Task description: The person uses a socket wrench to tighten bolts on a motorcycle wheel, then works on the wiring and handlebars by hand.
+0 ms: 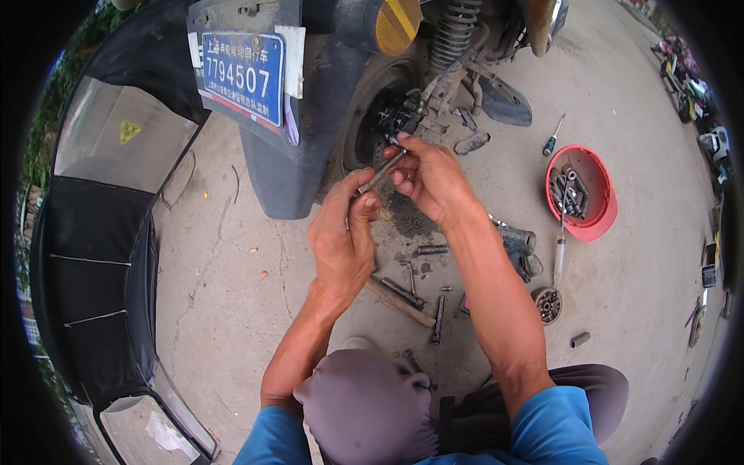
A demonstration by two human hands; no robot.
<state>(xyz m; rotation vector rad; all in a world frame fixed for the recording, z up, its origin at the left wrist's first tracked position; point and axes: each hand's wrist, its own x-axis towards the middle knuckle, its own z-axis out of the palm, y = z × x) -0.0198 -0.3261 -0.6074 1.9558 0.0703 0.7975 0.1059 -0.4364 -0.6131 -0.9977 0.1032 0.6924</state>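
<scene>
A slim metal hand tool (pixel 380 172), probably a wrench, slants upward between my hands; its exact kind is hard to make out. The fingers of my left hand (pixel 341 232) are closed round its lower end. My right hand (pixel 435 180) pinches the upper end, right by the wheel hub (pixel 394 116) of a two-wheeled electric bike. Part of the hub is hidden behind my fingers. Beside it sit the dark tyre (pixel 349 151) and a coil spring (pixel 456 35).
Under my arms lie a wooden-handled hammer (pixel 399 302), sockets and bars. To the right are a red upturned helmet (pixel 608 205) full of sockets, a screwdriver (pixel 550 146), a round tin of small parts (pixel 547 305) and a loose socket (pixel 580 339). A black canopy (pixel 85 256) stands left.
</scene>
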